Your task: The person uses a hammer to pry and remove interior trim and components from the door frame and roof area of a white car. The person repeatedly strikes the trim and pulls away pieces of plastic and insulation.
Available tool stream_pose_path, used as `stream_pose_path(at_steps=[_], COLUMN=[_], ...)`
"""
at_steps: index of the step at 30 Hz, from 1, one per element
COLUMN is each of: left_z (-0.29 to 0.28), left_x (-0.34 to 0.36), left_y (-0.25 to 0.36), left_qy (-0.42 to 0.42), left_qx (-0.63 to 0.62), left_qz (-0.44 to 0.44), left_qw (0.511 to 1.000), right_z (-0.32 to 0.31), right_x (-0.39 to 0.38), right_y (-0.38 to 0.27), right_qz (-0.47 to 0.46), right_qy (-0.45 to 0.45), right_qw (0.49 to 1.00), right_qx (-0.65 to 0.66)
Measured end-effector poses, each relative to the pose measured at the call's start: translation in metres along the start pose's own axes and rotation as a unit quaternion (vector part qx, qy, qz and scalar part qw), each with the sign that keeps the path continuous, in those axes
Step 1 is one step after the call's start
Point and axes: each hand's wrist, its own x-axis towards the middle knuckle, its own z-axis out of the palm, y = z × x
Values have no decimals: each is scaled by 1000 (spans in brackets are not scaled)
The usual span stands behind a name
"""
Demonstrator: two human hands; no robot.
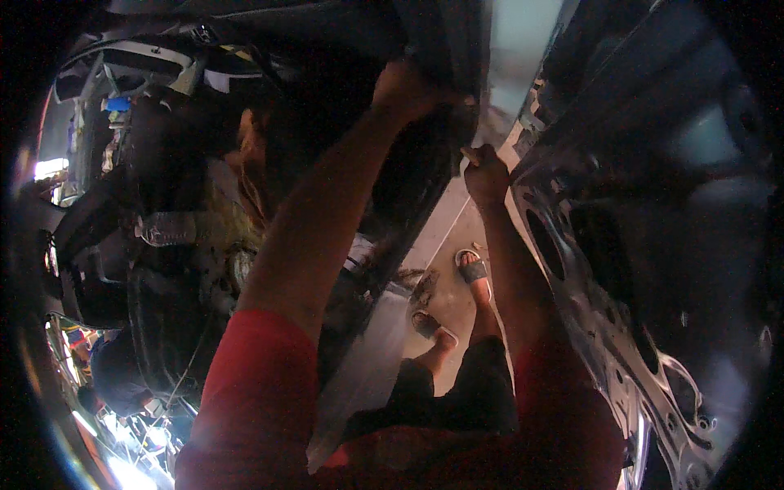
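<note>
My left hand (403, 88) reaches far forward against a dark panel inside the car's door opening. One digit stretches right, toward the edge of the dark pillar trim (467, 57); its other fingers are lost in shadow. Lower and to the right, my right hand (487, 177) is closed beside the lower end of that trim, with the thumb sticking out to the left. Whatever may be inside its fingers is hidden. Between the car body and the open door lies the pale door sill (437, 220).
A bare metal door frame (588, 314) with cut-outs stands close on my right. To the left is the dark, stripped car interior with a corrugated hose (167, 229) and a loose wire. My sandalled feet (472, 265) stand on the floor (453, 298) below.
</note>
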Motion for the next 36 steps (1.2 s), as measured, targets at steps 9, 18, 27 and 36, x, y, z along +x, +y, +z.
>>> stream_pose_path(at_steps=[9,18,27,36], left_z=[-49,-25,-7,44], left_x=[1,-4,-11,-236], left_y=[13,14,2,-39], left_qy=[-80,-33,24,38], left_qx=[-58,-56,-80,156], left_qz=[122,41,69,80], left_qw=[988,997,994,984], right_z=[-8,6,16,14], right_x=[5,8,-4,-77], right_y=[-29,4,26,58], right_qz=[80,20,-31,29], right_qy=[-15,31,20,-184], right_qw=[989,988,993,982], right_qx=[122,152,109,-24])
